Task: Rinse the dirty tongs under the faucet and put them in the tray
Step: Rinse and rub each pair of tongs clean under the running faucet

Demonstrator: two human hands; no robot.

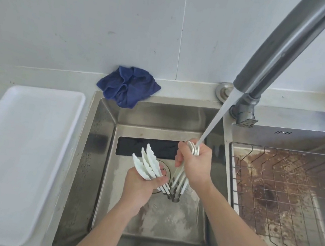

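Currently rinsing | right hand (195,166) grips white tongs (179,177) under the faucet (278,56) stream, over the sink (99,155) | left hand (140,185) grips more tongs — fanned | risk: wet plastic may slip from either bundle — splashing | tray (16,142) on table, left.

Bright, even daylight, soft shadows, mild glare on the steel sink (103,126), wide-angle bending at edges.
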